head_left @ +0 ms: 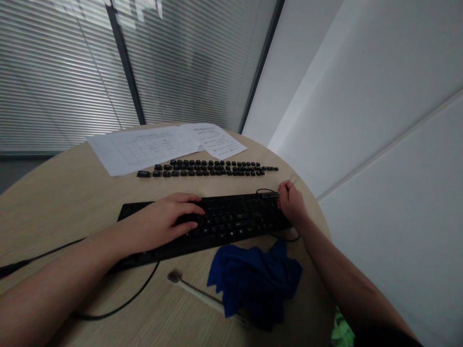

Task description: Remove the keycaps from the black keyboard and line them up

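A black keyboard (231, 219) lies across the table in front of me, its right part with keys and some areas dark and hard to make out. My left hand (173, 217) rests on its left middle, fingers stretched apart over the keys. At the keyboard's far right end, my right hand (292, 202) is closed around a thin wire keycap puller (294, 179), whose wire loops stick out above the fist. Beyond the keyboard, several loose black keycaps (202, 168) are laid out in rows.
Printed papers (144, 144) lie at the table's far side. Nearer me are a crumpled blue cloth (253, 274) and a toothbrush-like brush (198, 293) partly under it. A black cable (123, 306) curves at the near left. A white wall (390, 159) stands close on the right.
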Motion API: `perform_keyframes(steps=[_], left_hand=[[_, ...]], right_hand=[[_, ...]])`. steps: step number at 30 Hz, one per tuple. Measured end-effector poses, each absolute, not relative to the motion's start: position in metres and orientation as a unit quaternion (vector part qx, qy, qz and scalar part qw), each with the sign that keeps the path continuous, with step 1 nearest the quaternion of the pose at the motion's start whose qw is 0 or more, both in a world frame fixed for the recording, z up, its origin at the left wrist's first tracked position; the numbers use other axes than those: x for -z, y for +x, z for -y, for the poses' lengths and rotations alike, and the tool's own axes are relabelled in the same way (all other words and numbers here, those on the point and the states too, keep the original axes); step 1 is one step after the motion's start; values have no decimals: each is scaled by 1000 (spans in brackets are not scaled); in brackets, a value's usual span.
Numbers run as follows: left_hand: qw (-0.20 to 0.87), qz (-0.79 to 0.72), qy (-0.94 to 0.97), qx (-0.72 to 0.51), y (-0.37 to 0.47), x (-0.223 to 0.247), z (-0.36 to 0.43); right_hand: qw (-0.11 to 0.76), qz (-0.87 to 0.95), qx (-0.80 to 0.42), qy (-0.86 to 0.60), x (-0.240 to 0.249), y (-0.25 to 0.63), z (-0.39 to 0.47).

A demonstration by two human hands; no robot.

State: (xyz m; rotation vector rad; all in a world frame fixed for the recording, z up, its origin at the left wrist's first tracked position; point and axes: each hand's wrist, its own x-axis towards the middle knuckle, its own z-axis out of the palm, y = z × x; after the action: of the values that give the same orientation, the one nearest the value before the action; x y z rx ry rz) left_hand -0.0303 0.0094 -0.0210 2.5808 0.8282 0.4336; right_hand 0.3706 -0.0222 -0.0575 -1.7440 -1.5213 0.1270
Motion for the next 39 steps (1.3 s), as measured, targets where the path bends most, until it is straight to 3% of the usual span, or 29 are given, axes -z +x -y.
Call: perform_keyframes(steps=[39], left_hand=[[216, -302, 917, -146, -32, 23, -12]], right_hand=[[370, 638, -26, -674, 54, 362, 31]])
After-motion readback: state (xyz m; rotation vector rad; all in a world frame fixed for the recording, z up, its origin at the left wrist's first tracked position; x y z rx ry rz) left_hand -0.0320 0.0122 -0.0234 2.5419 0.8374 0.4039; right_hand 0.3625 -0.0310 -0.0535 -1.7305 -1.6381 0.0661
